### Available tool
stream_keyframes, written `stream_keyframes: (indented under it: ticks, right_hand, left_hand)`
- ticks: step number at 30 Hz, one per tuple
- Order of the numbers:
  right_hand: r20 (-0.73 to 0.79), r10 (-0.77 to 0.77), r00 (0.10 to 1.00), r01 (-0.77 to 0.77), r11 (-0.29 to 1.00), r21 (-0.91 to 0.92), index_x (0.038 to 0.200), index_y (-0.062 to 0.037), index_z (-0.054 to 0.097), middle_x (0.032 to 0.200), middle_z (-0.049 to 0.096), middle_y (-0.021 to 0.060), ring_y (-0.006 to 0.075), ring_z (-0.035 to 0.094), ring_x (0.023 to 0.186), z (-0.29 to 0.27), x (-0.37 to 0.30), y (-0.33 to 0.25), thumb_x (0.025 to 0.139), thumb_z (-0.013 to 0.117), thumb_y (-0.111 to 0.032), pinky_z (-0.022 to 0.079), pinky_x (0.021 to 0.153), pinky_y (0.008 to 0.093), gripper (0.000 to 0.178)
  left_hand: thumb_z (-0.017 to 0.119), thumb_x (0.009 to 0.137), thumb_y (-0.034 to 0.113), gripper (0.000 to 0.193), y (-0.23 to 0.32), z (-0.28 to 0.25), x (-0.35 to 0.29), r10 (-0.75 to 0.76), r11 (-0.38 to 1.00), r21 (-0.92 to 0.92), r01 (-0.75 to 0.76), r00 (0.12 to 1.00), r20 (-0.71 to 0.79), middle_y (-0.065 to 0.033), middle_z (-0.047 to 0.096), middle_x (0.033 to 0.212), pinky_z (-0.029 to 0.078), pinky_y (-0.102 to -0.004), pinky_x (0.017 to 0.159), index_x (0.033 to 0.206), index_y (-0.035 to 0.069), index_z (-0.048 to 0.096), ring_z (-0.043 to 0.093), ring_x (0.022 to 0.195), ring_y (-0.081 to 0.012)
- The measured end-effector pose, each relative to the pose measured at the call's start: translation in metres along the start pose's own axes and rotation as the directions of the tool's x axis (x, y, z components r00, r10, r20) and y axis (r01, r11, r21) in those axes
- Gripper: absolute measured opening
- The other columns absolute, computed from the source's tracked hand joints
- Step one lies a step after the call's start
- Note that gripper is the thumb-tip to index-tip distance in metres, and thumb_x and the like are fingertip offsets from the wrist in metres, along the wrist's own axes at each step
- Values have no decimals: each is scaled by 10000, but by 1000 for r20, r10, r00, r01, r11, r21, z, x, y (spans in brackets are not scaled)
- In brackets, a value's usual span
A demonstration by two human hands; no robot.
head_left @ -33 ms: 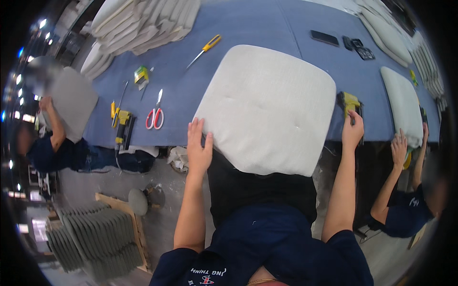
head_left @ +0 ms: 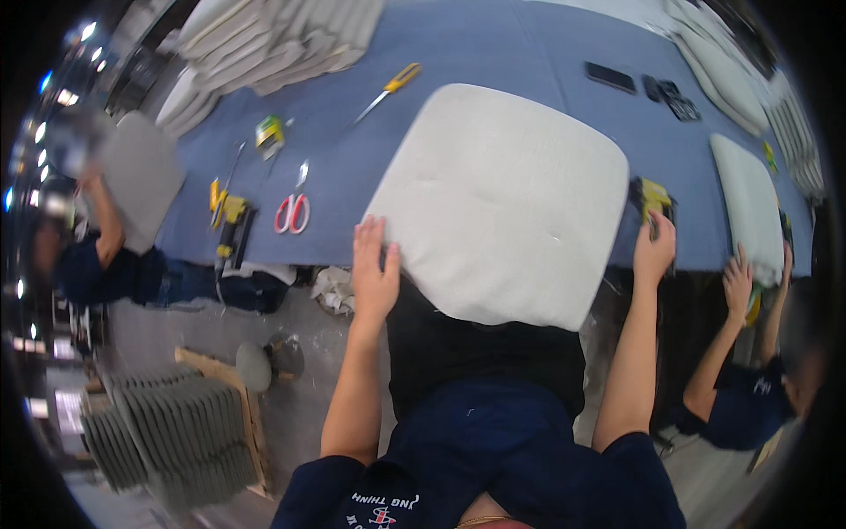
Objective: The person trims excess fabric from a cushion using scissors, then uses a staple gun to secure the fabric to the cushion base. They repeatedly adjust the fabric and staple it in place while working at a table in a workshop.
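Note:
A light grey fabric-covered seat cushion [head_left: 507, 198] lies at the front edge of the blue-covered table, its near end reaching over the edge toward my lap. My left hand [head_left: 375, 273] rests on the cushion's left side, fingers stretched out and thumb apart. To the right of the cushion, a yellow and black staple gun [head_left: 652, 196] lies on the table. My right hand [head_left: 654, 251] has its fingers curled in against the near part of that gun; the palm side is hidden.
Left on the table are scissors [head_left: 293, 212], another staple gun [head_left: 233, 231], a yellow-handled screwdriver [head_left: 401, 79] and a small green-yellow box [head_left: 270, 137]. Stacked covers [head_left: 273, 44] stand behind. A phone [head_left: 610, 77] lies far right. Co-workers handle cushions [head_left: 749, 198] on both sides.
The whole view has shifted slightly. Both hands keep their places at the cushion and the staple gun.

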State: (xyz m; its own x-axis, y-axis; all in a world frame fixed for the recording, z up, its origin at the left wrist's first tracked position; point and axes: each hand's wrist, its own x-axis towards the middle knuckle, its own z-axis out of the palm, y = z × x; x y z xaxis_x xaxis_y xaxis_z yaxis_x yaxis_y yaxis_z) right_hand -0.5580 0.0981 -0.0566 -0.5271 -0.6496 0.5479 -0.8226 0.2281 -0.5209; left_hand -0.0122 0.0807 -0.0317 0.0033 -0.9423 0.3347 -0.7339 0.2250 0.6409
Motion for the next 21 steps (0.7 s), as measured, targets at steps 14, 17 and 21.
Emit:
stream_keyframes:
  ticks: [14, 17, 21]
  right_hand:
    - [193, -5, 981, 0, 1000, 25, 1333, -11, 692, 1305, 728, 162, 371, 667, 1256, 45, -34, -29, 1034, 553, -65, 527, 1042, 438, 334]
    - [134, -13, 991, 13, 1000, 1, 1287, -23, 715, 1290, 730, 150, 385, 690, 1194, 42, -39, -38, 997, 611, -89, 540, 1010, 453, 316]
    - [67, -44, 997, 47, 998, -38, 1232, -48, 724, 1264, 733, 133, 384, 698, 1168, 40, -45, -22, 960, 635, -94, 551, 978, 457, 290]
  left_hand:
    - [778, 971, 222, 655, 35, -8, 60, 27, 999, 20, -25, 996, -87, -248, 585, 1570, 426, -506, 1226, 1562, 48, 558, 537, 1471, -418]
    - [771, 969, 230, 693, 28, 12, 85, 96, 994, 63, -92, 994, -55, -256, 577, 1569, 410, -516, 1236, 1587, 43, 520, 525, 1469, -443]
    - [761, 985, 240, 710, -4, 37, 154, -150, 987, -40, 155, 983, 108, -240, 567, 1590, 409, -496, 1250, 1614, 38, 500, 516, 1487, -439]
